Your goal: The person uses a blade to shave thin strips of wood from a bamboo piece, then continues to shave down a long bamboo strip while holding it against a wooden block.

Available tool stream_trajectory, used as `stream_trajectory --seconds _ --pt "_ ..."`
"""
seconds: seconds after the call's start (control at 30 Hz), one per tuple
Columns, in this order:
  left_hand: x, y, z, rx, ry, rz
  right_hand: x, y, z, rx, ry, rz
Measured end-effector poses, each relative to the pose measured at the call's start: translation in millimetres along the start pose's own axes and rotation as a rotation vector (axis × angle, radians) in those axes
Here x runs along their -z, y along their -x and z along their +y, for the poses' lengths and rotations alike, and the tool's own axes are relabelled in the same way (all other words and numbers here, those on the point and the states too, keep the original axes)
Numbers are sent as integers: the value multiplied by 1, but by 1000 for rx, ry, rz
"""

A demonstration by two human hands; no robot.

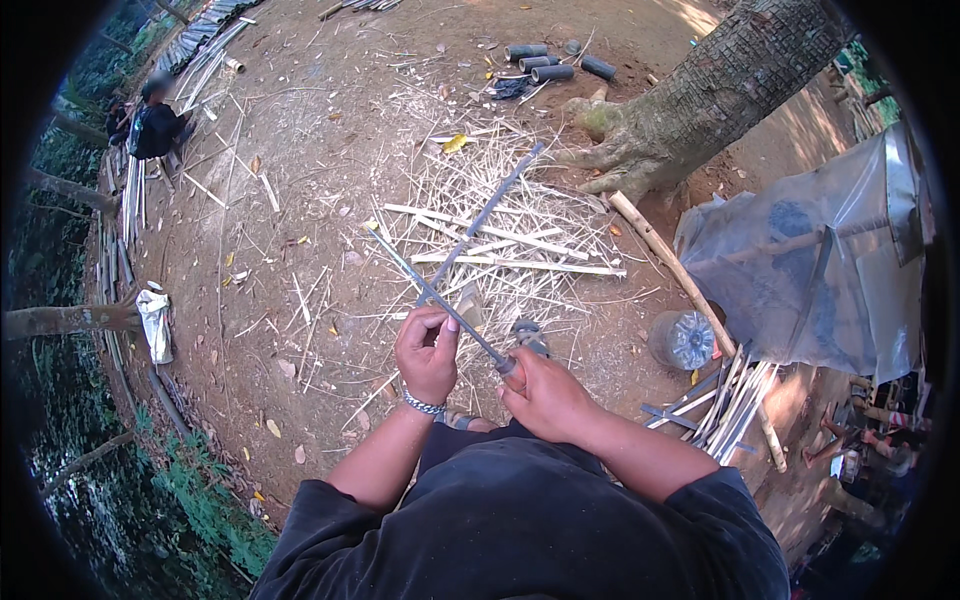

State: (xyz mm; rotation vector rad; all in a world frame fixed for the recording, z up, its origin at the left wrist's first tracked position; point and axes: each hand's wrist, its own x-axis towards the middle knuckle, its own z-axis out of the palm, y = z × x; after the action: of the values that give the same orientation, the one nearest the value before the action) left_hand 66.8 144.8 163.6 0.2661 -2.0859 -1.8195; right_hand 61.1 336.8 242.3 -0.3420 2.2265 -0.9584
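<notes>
At far left, a white sack lies well apart from the 2 hands. Nearer the middle, the left hand has its fingers curled in toward the thumb, just beside the blade of a long knife; whether they pinch the blade, a sliver or nothing, I cannot tell. A bent-in posture like this would suit fine steadying. A dark strip runs up and away from these fingertips, crossing the blade's line in view; whether it is held or lies on the ground is unclear. The right hand is wrapped around the knife's handle, probably for firm control, so the blade slants up-left, past the left hand, pointing away from the body. Beyond lie pale split lengths on shavings; a clear bottle stands farther right.
</notes>
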Motion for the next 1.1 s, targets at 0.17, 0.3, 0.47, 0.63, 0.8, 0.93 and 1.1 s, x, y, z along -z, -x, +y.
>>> stream_trajectory --seconds 0.17,0.3,0.47,0.63,0.8,0.93,1.1 --pt "-2 -1 1 -46 -29 17 -2 -10 5 -22 8 33" --pt "3 -2 -5 -29 -93 4 1 -13 2 -27 -24 34" --pt "5 -3 3 -6 -46 -6 4 -18 2 -40 -37 64" --pt "10 -1 4 28 32 23 6 -18 2 -9 -7 77" --pt "20 -34 28 -303 -124 189 11 -19 0 -3 -18 101" --pt "41 -119 114 -850 -474 23 14 -24 3 9 17 118" --pt "32 -208 284 -1461 -741 91 18 -33 17 -6 57 170"
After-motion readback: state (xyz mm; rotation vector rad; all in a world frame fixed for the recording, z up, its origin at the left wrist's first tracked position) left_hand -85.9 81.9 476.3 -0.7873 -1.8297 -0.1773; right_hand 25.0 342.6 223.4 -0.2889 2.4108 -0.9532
